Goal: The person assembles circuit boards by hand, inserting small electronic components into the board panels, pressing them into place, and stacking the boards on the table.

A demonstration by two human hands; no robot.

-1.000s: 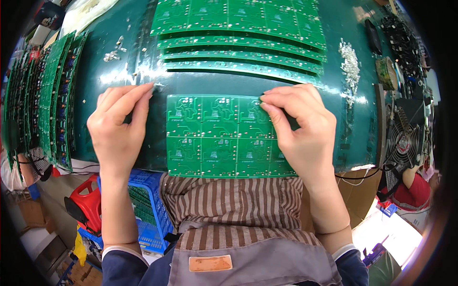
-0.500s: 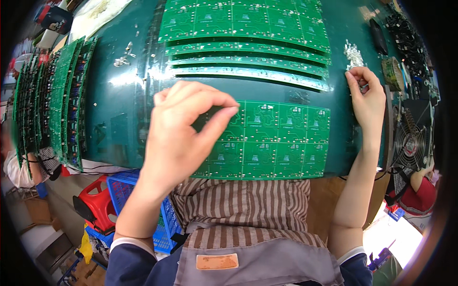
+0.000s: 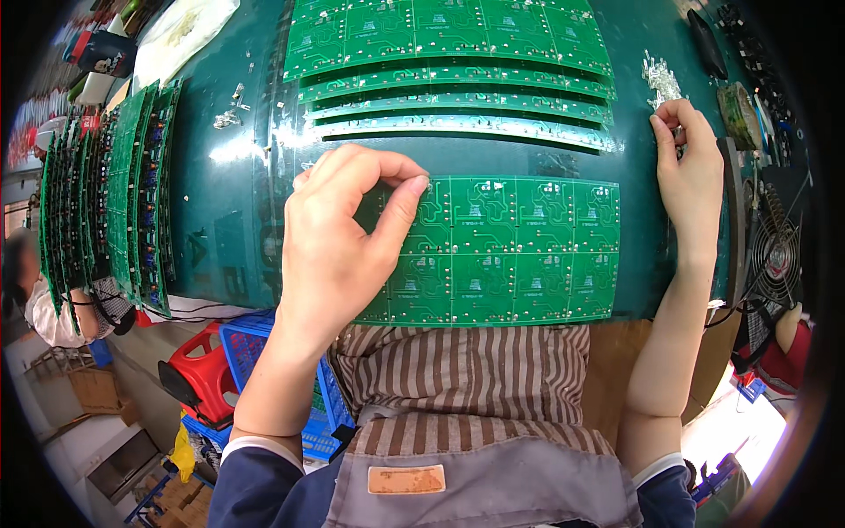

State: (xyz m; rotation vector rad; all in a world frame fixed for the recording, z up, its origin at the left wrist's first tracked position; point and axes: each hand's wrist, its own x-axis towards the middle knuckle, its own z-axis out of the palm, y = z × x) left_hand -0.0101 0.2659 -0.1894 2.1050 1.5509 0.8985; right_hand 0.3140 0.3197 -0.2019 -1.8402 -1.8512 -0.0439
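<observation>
A green circuit board panel (image 3: 528,251), printed in a grid of repeated units, lies flat at the table's near edge in front of me. My left hand (image 3: 348,220) is over its left part, thumb and forefinger pinched together near the far edge. Whatever is between those fingertips is too small to make out. At the right, my right hand (image 3: 691,167) has its fingers curled together at the near end of a heap of small whitish parts (image 3: 660,79). I cannot make out whether it has picked one up.
Beyond the panel lies a staggered stack of similar green boards (image 3: 449,35). Populated boards (image 3: 132,194) stand upright at the left. A few loose small parts (image 3: 231,110) lie on the green table. A fan (image 3: 776,251) is at the right; a red stool (image 3: 201,370) and blue crate (image 3: 321,431) are below.
My left fingertips have shifted slightly left along the panel, still pinched. My right hand stays at the heap of small parts. The whole view has moved a little.
</observation>
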